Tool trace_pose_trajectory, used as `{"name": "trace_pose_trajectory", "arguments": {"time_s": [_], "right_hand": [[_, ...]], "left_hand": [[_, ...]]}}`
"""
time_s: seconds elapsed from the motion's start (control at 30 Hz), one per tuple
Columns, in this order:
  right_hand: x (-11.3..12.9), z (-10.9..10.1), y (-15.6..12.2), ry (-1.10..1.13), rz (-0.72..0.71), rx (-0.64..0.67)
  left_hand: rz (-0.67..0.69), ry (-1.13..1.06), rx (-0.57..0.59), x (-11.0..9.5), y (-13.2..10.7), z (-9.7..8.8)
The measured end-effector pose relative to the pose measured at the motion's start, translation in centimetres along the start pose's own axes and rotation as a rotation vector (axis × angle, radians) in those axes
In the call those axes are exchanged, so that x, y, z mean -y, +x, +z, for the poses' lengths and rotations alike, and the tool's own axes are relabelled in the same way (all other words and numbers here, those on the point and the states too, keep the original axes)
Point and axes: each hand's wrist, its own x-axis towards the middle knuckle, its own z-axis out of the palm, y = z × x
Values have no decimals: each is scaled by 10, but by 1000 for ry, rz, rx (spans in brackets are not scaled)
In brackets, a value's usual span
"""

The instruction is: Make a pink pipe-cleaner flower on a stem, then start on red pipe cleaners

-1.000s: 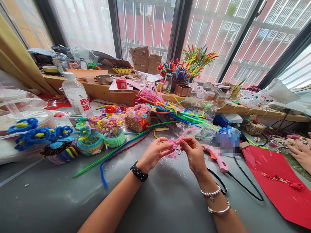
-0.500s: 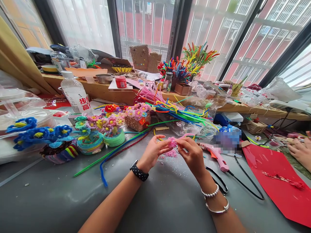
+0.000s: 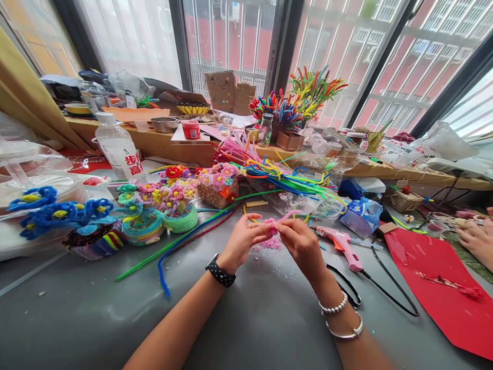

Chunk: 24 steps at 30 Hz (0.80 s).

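from the head view, the left hand (image 3: pixel 243 239) and the right hand (image 3: pixel 301 242) meet just above the grey surface (image 3: pixel 246 318), close in front of the person. between them is a fuzzy pink pipe cleaner bent into a small flower shape (image 3: pixel 272 226). the left fingers are pinched on one side of the little pink bunch and the right fingers are pinched on the other side, so it sits tight and cannot spring open. one loose pink end sticks up and to the right of the hands. it is held up in the air, not lying down, so both hands can get around it.

right under the hands is a small heap of pink fluff bits (image 3: pixel 269 244) on the surface. a pink glue gun with a black cord (image 3: pixel 341 245) lies near the right hand, easy to reach. a long green pipe cleaner (image 3: pixel 181 241) and a blue one (image 3: pixel 165 270) lie flat to the left. further left stand small coiled yarn baskets with little flowers (image 3: pixel 162 208), put aside out of the way. a red paper sheet (image 3: pixel 442 293) lies at the right, and another person's hand (image 3: pixel 475 239) rests by it.
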Motion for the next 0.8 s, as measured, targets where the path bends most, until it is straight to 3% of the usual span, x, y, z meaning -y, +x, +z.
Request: {"name": "trace_pose_trajectory", "arguments": {"time_s": [0.17, 0.33, 0.43, 0.67, 0.8], "right_hand": [[4, -1, 4, 307, 267, -58], [2, 0, 5, 525, 474, -26], [0, 1, 5, 510, 473, -12], [0, -3, 6, 352, 319, 21], [2, -3, 6, 447, 392, -3]], "left_hand": [[11, 1, -18, -2, 0, 0], [13, -5, -16, -2, 1, 0], [12, 4, -23, -2, 0, 1], [-1, 10, -15, -2, -2, 3], [-21, 13, -6, -3, -1, 1]]}}
